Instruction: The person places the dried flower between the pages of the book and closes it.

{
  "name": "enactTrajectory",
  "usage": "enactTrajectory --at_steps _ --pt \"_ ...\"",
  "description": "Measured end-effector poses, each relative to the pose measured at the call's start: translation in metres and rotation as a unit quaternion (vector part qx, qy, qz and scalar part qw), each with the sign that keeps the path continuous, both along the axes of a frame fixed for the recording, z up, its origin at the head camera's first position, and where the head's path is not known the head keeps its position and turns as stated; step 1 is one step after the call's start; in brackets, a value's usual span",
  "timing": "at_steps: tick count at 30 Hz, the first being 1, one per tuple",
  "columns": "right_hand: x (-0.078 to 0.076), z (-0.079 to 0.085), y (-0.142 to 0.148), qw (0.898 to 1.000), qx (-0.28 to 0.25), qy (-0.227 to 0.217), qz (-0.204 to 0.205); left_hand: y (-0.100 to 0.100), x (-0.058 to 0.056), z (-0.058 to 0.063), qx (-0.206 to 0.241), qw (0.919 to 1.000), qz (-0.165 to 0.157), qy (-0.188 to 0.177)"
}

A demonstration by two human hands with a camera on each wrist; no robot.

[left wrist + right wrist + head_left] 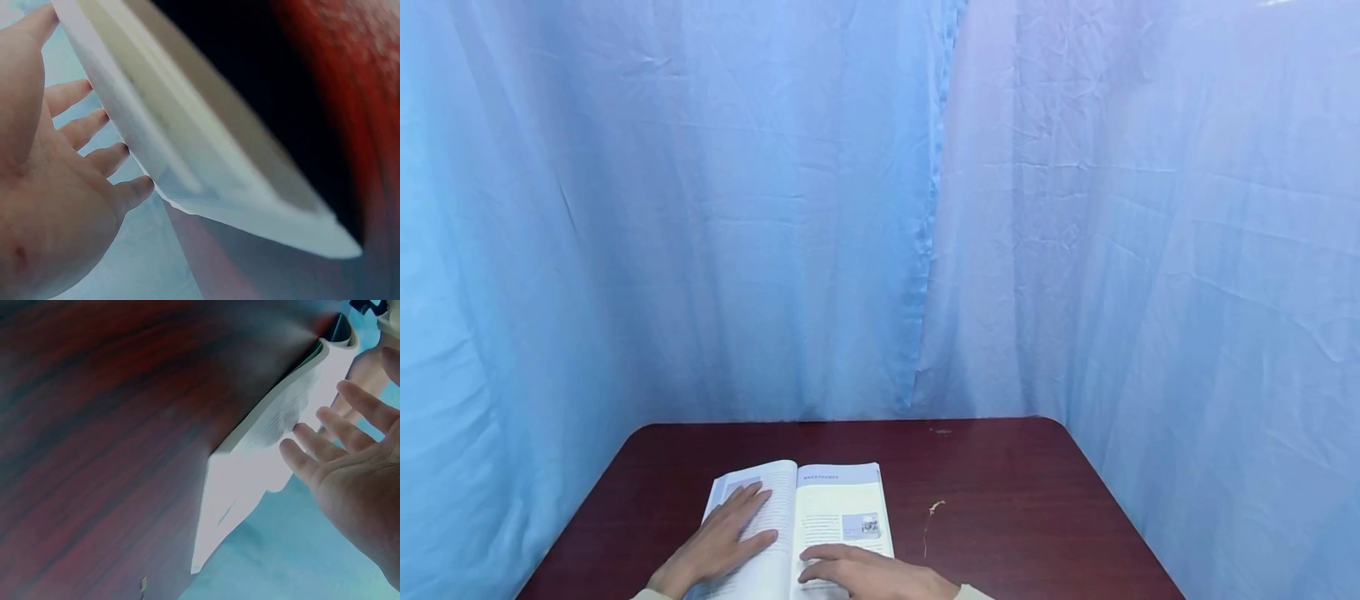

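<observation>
An open book (831, 500) lies on the dark red table, its spine running away from me, with printed text and a small picture on the right page. My left hand (722, 533) rests spread over the left page, thumb toward the middle fold. In the left wrist view, the fingertips of my left hand (69, 162) touch the surface of the book (169, 125). My right hand (872, 573) lies low across the right page, fingers pointing left. From the right wrist view, my right hand (350, 450) has loosely extended fingers at the page of the book (281, 419).
The dark red wooden table (1000, 492) has rounded far corners. A thin pale mark (934, 508) shows on its surface right of the book. Blue curtains (820, 208) hang behind the table and along both sides.
</observation>
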State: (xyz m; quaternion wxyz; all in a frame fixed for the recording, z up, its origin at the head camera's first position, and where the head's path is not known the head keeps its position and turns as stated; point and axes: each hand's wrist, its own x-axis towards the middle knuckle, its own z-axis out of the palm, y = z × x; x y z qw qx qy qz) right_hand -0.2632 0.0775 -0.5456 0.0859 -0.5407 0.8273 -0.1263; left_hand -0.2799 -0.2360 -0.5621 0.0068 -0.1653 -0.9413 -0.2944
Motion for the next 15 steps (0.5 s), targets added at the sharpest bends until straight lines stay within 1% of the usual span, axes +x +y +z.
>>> enactTrajectory --at_steps 3,7,10,15 --pt "0.000 0.001 0.011 0.999 -0.025 -0.004 -0.036 -0.002 0.000 -0.001 -0.003 1.0000 0.003 -0.003" --pt "0.000 -0.001 0.028 0.994 -0.065 0.009 -0.086 -0.003 -0.001 -0.002 -0.002 0.9999 0.006 -0.008" --pt "-0.004 -0.002 0.039 0.989 -0.087 0.017 -0.118 -0.004 -0.001 -0.003 0.002 0.9998 0.009 -0.019" --pt "-0.009 0.000 0.061 0.977 -0.117 0.000 -0.176 -0.005 -0.002 -0.006 0.005 0.9993 0.015 -0.033"
